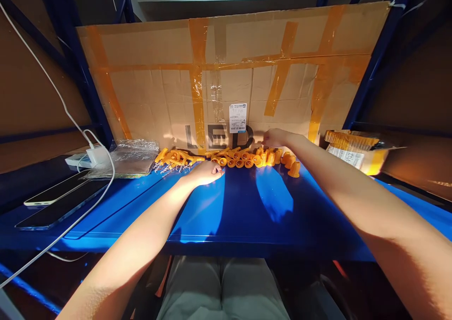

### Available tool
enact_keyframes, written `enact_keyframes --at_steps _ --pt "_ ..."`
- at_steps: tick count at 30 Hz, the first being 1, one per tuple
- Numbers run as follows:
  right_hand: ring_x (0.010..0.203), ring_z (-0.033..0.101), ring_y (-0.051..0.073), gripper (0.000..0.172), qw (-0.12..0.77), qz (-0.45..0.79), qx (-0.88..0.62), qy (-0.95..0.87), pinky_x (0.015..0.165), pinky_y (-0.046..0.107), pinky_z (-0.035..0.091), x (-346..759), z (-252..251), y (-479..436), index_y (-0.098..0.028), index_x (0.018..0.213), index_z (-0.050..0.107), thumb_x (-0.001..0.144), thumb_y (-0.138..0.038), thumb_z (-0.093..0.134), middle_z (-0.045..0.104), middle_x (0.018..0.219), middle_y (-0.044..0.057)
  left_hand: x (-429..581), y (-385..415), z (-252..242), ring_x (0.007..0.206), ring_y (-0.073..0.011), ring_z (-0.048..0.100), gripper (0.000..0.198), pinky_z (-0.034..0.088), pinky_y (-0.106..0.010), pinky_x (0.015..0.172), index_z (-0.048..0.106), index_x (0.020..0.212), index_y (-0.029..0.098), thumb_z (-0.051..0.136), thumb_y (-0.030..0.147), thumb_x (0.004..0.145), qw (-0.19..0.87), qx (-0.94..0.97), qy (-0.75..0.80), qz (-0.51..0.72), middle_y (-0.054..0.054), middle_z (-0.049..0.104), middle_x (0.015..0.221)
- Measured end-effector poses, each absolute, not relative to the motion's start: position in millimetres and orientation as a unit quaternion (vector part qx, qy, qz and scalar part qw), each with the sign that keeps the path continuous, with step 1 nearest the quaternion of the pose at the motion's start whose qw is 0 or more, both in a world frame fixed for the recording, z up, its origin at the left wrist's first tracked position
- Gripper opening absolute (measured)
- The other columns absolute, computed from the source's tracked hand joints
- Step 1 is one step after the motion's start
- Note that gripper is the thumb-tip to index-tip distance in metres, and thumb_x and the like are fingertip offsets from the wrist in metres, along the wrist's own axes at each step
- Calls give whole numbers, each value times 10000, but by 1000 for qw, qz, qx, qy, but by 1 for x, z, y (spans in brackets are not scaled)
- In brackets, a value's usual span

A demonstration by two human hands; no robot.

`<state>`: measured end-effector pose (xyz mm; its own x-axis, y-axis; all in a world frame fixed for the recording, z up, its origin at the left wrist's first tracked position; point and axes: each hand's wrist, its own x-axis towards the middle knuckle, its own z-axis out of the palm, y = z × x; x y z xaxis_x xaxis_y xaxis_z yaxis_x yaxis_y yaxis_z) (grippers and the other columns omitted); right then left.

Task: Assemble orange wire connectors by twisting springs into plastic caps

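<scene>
My left hand (206, 173) rests low over the blue shelf, fingers curled closed; whatever they may hold is hidden. Just beyond it lies a stacked row of orange plastic cup-shaped pieces (240, 160), several with round open ends facing me. My right hand (277, 137) reaches over the right part of that row, bent down behind the standing pieces, its fingertips mostly hidden. One orange cup-shaped piece (294, 170) stands apart at the row's right end. To the left is a loose pile of slim orange plastic pieces (176, 157) with small silvery bits along its front.
A large taped cardboard sheet (162, 94) closes off the back. At left are clear plastic bags (132, 157), two phones (60, 193), and a white charger (97, 155) with a cable crossing the shelf (243, 212). A small open carton (356, 153) sits at right.
</scene>
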<state>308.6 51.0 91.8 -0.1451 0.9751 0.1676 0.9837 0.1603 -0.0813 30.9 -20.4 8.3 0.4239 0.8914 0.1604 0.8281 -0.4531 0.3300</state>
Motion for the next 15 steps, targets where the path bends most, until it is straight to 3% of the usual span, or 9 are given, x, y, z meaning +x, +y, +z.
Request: enact_keyframes --at_steps 5,10,15 --pt "722 693 322 207 7 89 -722 -686 702 455 525 366 91 56 -148 695 675 648 -170 875 662 706 117 31 -17 6 611 -203 674 287 520 -293 559 700 909 170 513 384 867 115 830 521 161 -63 711 719" --pt "810 708 317 236 -37 131 -740 -658 705 431 521 394 71 49 -148 659 659 639 -174 894 672 740 116 30 -13 3 635 -224 693 309 526 -289 523 706 916 153 531 397 846 138 826 518 172 -82 704 728" --pt "717 702 250 234 -26 212 -715 -665 639 340 526 395 48 38 -153 622 636 634 -117 867 667 651 77 28 -11 1 620 -223 689 335 522 -281 507 707 936 146 543 423 843 148 828 511 178 -86 711 734"
